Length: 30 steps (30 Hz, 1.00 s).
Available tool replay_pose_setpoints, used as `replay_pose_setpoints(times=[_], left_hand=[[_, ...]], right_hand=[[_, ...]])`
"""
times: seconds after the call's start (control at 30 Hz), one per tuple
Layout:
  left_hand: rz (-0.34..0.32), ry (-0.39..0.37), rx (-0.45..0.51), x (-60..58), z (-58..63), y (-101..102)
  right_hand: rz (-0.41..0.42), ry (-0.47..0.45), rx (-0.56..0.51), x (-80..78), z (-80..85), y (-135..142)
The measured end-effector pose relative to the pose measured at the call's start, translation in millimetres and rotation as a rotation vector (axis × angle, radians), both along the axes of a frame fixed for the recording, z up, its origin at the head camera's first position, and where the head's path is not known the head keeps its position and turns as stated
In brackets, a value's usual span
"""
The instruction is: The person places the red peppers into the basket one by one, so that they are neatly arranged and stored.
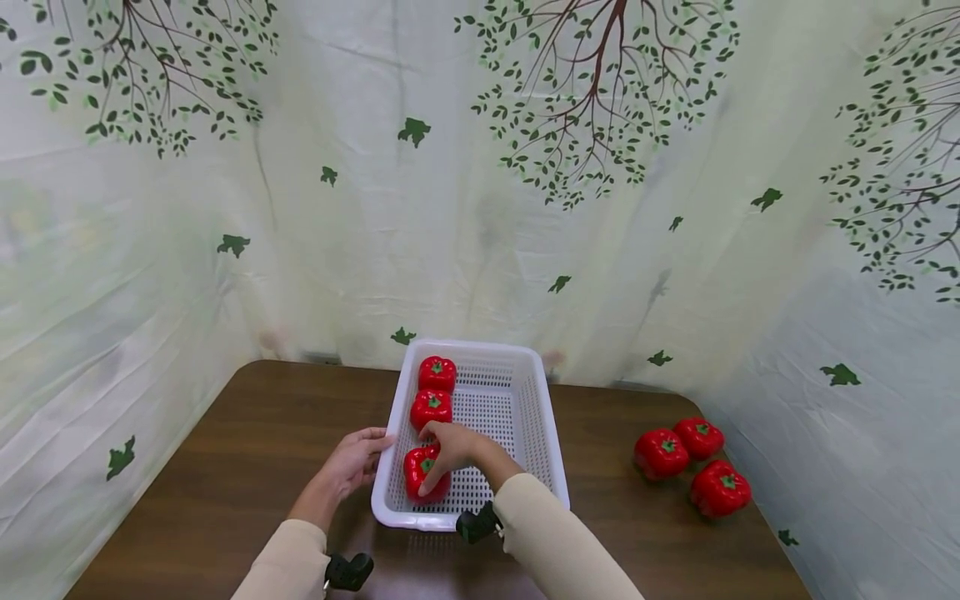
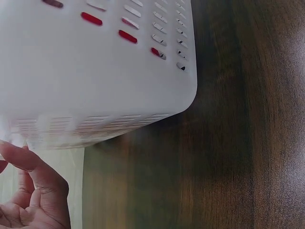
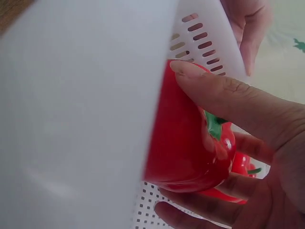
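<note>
A white perforated plastic basket (image 1: 555,467) stands on the table, with three red bell peppers in a row along its left side. My right hand (image 1: 459,448) reaches over the front part and grips the nearest bell pepper (image 1: 414,482), thumb on one side and fingers round the other in the right wrist view. That pepper has a green stem (image 3: 213,125). The middle pepper (image 1: 431,407) and the far pepper (image 1: 437,373) sit behind it. At the basket's left rim, my left hand (image 1: 355,462) holds the edge between thumb and fingers.
Three more red bell peppers lie grouped on the right of the brown table (image 1: 600,533): a left one (image 1: 661,454), a back one (image 1: 699,437) and a front one (image 1: 720,488). A leaf-patterned curtain (image 1: 480,233) hangs behind the table and along both sides.
</note>
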<state>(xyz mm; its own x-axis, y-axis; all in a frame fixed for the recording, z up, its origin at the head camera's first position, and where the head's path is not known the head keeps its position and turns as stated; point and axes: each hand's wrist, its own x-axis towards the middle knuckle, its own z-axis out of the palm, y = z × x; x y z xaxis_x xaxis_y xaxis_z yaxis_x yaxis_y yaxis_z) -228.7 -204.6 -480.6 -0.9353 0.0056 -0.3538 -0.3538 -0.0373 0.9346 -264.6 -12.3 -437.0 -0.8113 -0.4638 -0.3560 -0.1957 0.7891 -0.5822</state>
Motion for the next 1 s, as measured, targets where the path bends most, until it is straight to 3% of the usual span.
replay_pose_setpoints(times=[0.2,0.63,1.0], left_hand=[[-0.007,0.007,-0.004,0.7,0.4,1],[-0.004,0.011,-0.022,2.4,1.7,2],[-0.028,0.018,0.03,-0.5,2.7,2]], right_hand=[[0.013,-0.018,-0.05,0.4,-1.8,6],[0.008,-0.038,-0.265,-5.9,1.1,35],[-0.102,-0.104,-0.525,-15.9,-0.5,74]])
